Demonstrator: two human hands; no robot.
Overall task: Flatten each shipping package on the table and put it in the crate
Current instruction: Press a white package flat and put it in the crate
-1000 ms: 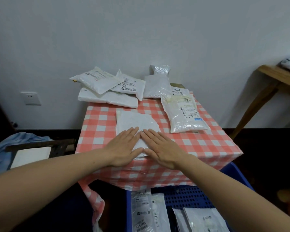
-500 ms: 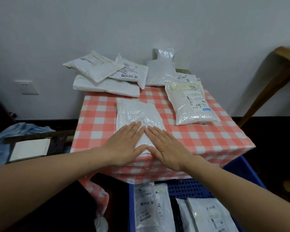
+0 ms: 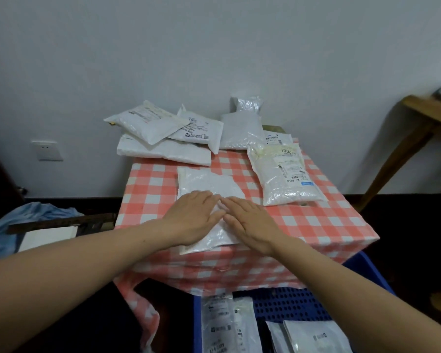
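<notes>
A white shipping package [image 3: 209, 186] lies flat near the front of the table with the red-and-white checked cloth [image 3: 148, 197]. My left hand [image 3: 194, 217] and my right hand [image 3: 250, 220] press palms down on its near half, fingers spread and fingertips almost touching. Its near edge juts slightly past the table's front. Several more white packages [image 3: 163, 138] are piled at the back, and a clear bag with a label [image 3: 283, 174] lies at the right. Below the table's front stands the blue crate [image 3: 290, 304], holding packages [image 3: 227, 327].
A wooden table [image 3: 423, 123] stands at the right by the white wall. At the left are a blue cloth [image 3: 23, 220], a dark bar [image 3: 61, 221] and a white board. A wall socket [image 3: 47, 150] sits low on the wall.
Both hands have stayed flat on the package and slid slightly over it. The near edge of the package now reaches the table's front. The camera has shifted a little.
</notes>
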